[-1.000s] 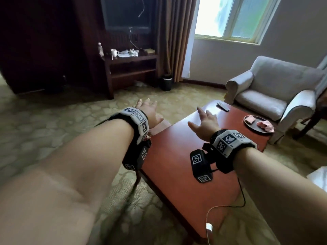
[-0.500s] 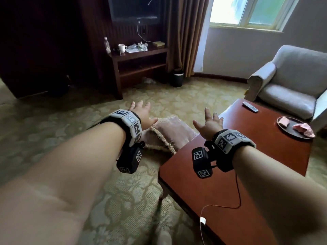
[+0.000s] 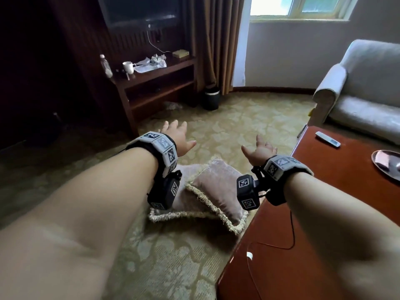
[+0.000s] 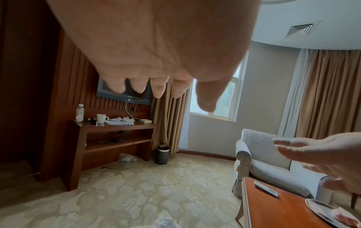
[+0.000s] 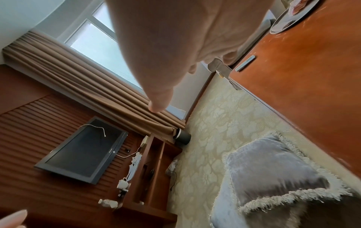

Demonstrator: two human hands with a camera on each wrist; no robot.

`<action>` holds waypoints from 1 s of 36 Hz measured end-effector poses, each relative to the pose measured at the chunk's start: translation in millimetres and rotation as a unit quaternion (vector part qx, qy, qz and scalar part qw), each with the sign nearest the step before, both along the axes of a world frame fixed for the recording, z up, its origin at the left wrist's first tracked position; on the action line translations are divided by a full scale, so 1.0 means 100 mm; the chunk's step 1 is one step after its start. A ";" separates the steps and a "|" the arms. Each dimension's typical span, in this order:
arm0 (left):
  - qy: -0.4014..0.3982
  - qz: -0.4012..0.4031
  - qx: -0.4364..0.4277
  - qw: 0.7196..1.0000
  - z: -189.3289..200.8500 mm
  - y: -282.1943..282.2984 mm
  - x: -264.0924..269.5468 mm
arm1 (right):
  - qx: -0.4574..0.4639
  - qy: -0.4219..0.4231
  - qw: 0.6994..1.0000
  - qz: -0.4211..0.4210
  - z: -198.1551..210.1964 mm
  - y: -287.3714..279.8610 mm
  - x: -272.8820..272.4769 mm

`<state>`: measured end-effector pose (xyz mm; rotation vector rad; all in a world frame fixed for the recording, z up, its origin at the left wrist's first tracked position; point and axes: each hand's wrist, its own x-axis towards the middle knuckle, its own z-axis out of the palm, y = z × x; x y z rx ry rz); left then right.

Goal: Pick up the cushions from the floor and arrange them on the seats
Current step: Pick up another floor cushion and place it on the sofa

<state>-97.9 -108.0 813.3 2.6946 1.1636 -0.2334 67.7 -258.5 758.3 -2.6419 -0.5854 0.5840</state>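
Head view shows the reach for the first pickup under way: the left hand (image 3: 177,137) and the right hand (image 3: 260,151) are both stretched forward in the air with fingers spread and relaxed, holding nothing. Below and between the two wrists, two pinkish fringed cushions (image 3: 216,187) lie on the patterned carpet (image 3: 238,118), one leaning across the other, just beside the near corner of the red-brown counter (image 3: 324,213). Neither hand touches them. The grey armchair (image 3: 363,100), the only seat in sight, stands beyond the counter's far end and has nothing on its seat pad.

The step in hand looks like the approach to the cushions, with none yet lifted. The next move probably calls for lowering both hands, one to each side of the upper cushion, and closing the fingers on its soft edges or fringe, then carrying it round the counter to the armchair. The cushions overlap, so lifting the top one first should keep the lower one from dragging along.

Against the earlier head frames, the view has swung left and downward: a second ago the cushions were almost hidden behind the left wrist and the hands hung over the counter, whereas now both cushions are plainly exposed and the hands are over the carpet.
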 end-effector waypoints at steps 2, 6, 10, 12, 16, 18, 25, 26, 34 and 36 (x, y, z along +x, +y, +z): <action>0.000 -0.007 -0.007 1.000 -0.02 0.27 0.22 | -0.001 0.006 1.000 -0.008 0.00 0.21 0.16; 0.016 -0.033 -0.022 0.999 -0.18 0.75 0.68 | -0.002 0.020 0.999 -0.044 -0.12 0.56 0.46; 0.028 -0.070 -0.016 0.997 -0.39 1.28 1.20 | -0.005 0.015 0.995 -0.100 -0.34 0.88 0.79; 0.039 -0.099 -0.014 0.994 -0.50 1.52 1.50 | -0.001 0.025 0.989 -0.143 -0.47 1.01 0.97; 0.050 -0.160 -0.015 0.986 -0.78 1.91 2.08 | 0.020 0.050 0.970 -0.236 -0.75 1.17 1.23; 0.064 -0.171 -0.028 0.983 -0.92 2.01 2.29 | 0.011 0.079 0.961 -0.266 -0.87 1.22 1.32; 0.091 -0.182 -0.067 0.977 -1.72 2.20 3.05 | -0.011 0.119 0.945 -0.304 -1.43 1.29 1.88; 0.101 -0.179 -0.069 0.976 -1.87 2.22 3.14 | -0.009 0.133 0.942 -0.307 -1.55 1.30 1.98; 0.129 -0.121 -0.112 0.978 -3.31 2.39 3.70 | -0.008 0.194 0.929 -0.314 -2.78 1.45 2.73; 0.136 -0.095 -0.119 0.979 -3.75 2.49 3.87 | 0.010 0.198 0.930 -0.308 -3.24 1.51 2.89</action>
